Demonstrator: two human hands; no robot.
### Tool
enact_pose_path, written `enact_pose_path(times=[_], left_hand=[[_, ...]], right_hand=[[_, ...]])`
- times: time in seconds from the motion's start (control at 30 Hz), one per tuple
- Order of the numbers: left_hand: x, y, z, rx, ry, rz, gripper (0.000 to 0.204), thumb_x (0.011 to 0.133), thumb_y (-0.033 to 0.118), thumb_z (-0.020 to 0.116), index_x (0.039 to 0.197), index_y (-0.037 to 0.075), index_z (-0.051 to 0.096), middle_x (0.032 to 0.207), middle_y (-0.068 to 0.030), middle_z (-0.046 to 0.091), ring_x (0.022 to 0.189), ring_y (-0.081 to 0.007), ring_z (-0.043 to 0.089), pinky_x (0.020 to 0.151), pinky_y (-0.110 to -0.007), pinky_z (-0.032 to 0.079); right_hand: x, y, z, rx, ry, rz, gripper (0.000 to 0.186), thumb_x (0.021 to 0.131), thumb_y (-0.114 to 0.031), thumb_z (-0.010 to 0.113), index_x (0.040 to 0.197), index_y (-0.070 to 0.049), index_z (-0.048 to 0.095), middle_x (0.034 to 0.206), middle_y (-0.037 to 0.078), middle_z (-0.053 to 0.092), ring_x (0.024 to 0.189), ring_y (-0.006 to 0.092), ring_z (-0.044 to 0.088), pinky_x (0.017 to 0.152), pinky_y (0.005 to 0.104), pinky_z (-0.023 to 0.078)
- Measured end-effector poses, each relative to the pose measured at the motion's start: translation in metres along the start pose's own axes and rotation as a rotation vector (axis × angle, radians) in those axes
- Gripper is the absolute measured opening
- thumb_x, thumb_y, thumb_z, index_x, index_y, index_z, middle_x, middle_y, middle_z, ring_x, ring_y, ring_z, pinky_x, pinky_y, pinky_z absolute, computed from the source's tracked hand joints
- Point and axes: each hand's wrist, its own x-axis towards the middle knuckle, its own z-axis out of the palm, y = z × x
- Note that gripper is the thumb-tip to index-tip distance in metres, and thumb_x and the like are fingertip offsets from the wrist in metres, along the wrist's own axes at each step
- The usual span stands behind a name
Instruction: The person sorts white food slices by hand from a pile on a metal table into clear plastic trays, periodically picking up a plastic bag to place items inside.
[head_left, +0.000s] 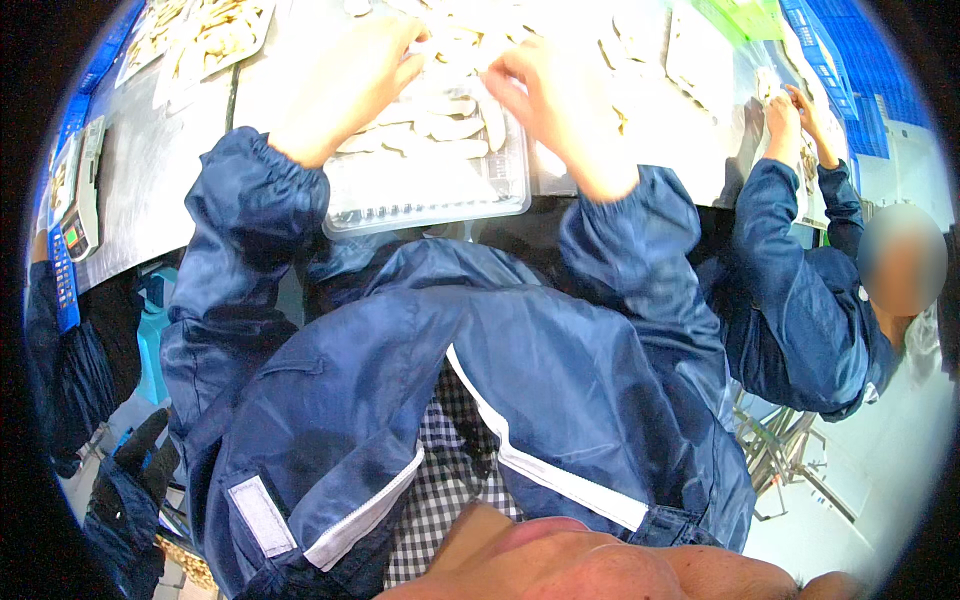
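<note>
A clear plastic tray lies at the table's near edge, with pale, long slices laid side by side in its far part. My left hand is above the tray's far left side, its thumb and fingers apart with nothing visible between them. At the far right side, my right hand has its fingers bent and drawn together near the slices. Whatever sits between those fingertips is washed out by glare. More loose pale slices lie beyond the tray, between my hands.
Heaped pale pieces fill a tray at the far left. A scale stands at the left edge beside a blue plastic basket. At the right, a co-worker's hands are over the metal table. Blue crates stand behind.
</note>
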Motion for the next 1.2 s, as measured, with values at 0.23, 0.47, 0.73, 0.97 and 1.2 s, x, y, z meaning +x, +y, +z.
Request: enact_pose_path(times=[0.23, 0.47, 0.73, 0.97, 1.2], left_hand=[[0.022, -0.004, 0.01, 0.001, -0.199, -0.174, 0.024, 0.092, 0.019, 0.063, 0.107, 0.0, 0.064, 0.092, -0.0195, 0.067, 0.086, -0.0356, 0.066, 0.076, -0.043, 0.052], [0.001, 0.0, -0.007, 0.008, -0.075, -0.169, 0.015, 0.089, 0.014, 0.064, 0.095, 0.0, 0.064, 0.088, -0.0173, 0.064, 0.086, -0.0361, 0.064, 0.077, -0.043, 0.05], [-0.081, 0.019, -0.048, -0.036, -0.206, -0.059, 0.011, 0.084, 0.013, 0.067, 0.085, 0.005, 0.06, 0.081, -0.0114, 0.057, 0.081, -0.0315, 0.057, 0.076, -0.041, 0.045], [-0.09, 0.026, -0.052, 0.084, -0.164, -0.024, 0.01, 0.083, 0.013, 0.066, 0.089, 0.007, 0.061, 0.086, -0.0094, 0.056, 0.089, -0.0295, 0.056, 0.079, -0.04, 0.043], [-0.091, 0.034, -0.066, 0.12, -0.182, -0.013, 0.01, 0.084, 0.013, 0.066, 0.091, 0.008, 0.061, 0.092, -0.0098, 0.058, 0.092, -0.0298, 0.057, 0.083, -0.044, 0.043]], right_hand=[[0.039, 0.019, 0.022, 0.04, -0.007, 0.135, 0.016, 0.092, -0.016, 0.058, 0.089, -0.002, 0.065, 0.087, 0.022, 0.064, 0.084, 0.0429, 0.064, 0.074, 0.05, 0.05], [0.035, 0.008, 0.014, 0.026, 0.043, -0.004, 0.016, 0.087, -0.022, 0.068, 0.091, -0.007, 0.071, 0.085, 0.012, 0.066, 0.082, 0.0304, 0.066, 0.074, 0.0412, 0.052], [-0.027, -0.067, 0.0, 0.1, -0.181, -0.173, 0.009, 0.082, -0.014, 0.069, 0.087, -0.007, 0.064, 0.087, 0.008, 0.059, 0.088, 0.0278, 0.061, 0.079, 0.0388, 0.049], [-0.026, -0.071, 0.028, 0.06, -0.103, -0.277, 0.012, 0.083, -0.016, 0.067, 0.091, -0.007, 0.065, 0.09, 0.008, 0.059, 0.091, 0.0281, 0.059, 0.081, 0.0398, 0.049], [-0.022, -0.063, 0.015, 0.131, -0.215, -0.149, 0.013, 0.086, -0.019, 0.068, 0.091, -0.007, 0.069, 0.09, 0.009, 0.062, 0.089, 0.03, 0.062, 0.079, 0.041, 0.05]])
